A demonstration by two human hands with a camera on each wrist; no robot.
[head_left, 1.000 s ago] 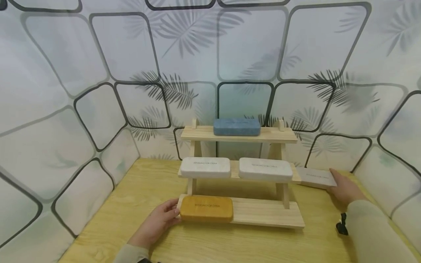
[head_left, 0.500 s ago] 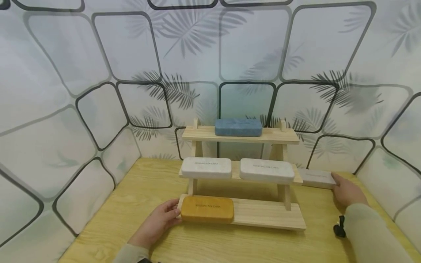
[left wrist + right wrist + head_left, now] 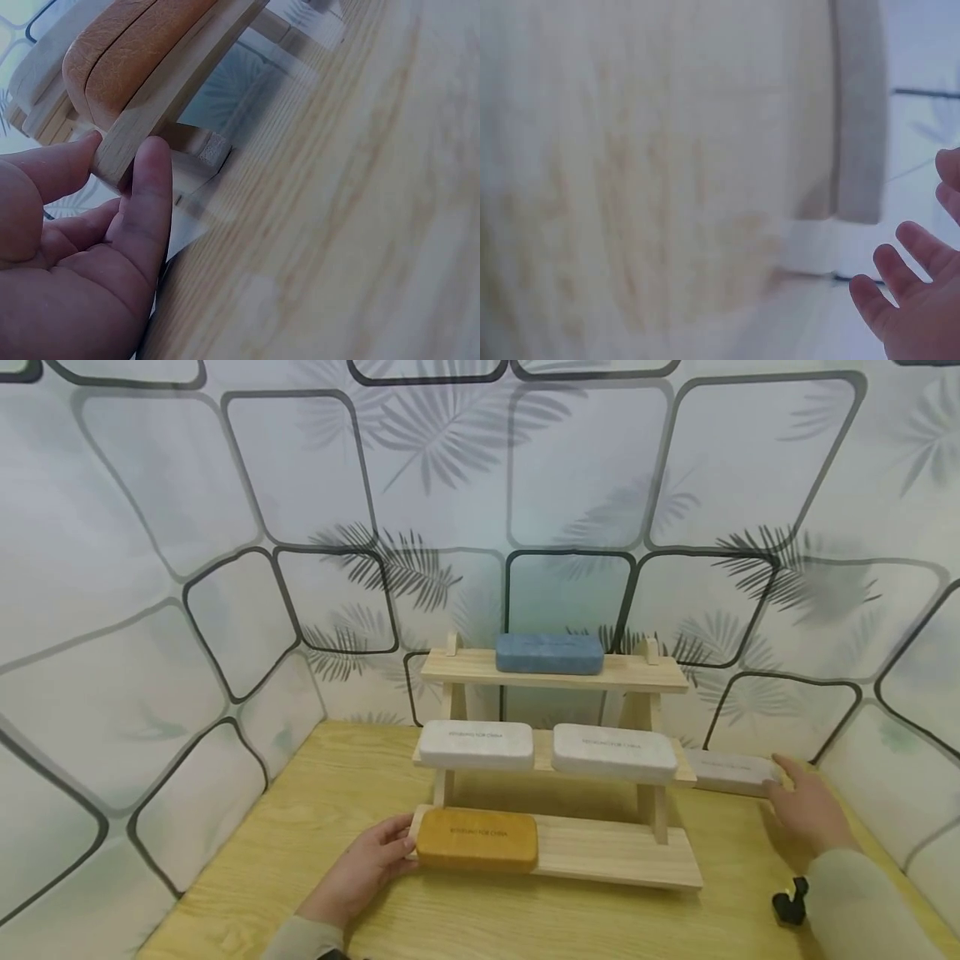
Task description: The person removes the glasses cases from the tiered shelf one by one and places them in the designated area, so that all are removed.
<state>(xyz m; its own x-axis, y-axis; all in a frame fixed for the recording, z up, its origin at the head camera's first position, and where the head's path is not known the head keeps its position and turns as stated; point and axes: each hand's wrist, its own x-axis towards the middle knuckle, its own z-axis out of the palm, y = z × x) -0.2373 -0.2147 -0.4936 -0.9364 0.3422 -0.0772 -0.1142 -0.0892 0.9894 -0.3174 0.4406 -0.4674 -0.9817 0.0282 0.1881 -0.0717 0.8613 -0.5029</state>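
Note:
My left hand [image 3: 367, 867] pinches the left end of the bottom step of a wooden display stand [image 3: 615, 852], thumb above and a finger below in the left wrist view. Right by those fingers lies an orange-brown glasses case [image 3: 477, 840], its lid seam visible at the side [image 3: 120, 60]. At the far right, my right hand [image 3: 813, 810] has its fingers spread and loose. They are apart from a pale grey case [image 3: 861, 112] in the right wrist view. That case [image 3: 731, 772] lies on the table, its left end behind the stand.
Two white cases, one left [image 3: 476, 745] and one right [image 3: 615, 753], sit on the middle step. A blue case [image 3: 550, 654] rests on the top step. Patterned fabric [image 3: 577, 468] surrounds the wooden table [image 3: 322, 785] at the back and sides.
My right hand has let go of the pale grey case, its fingers spreading and drawing off the right end. The left hand stays on the stand. The head view shifts slightly.

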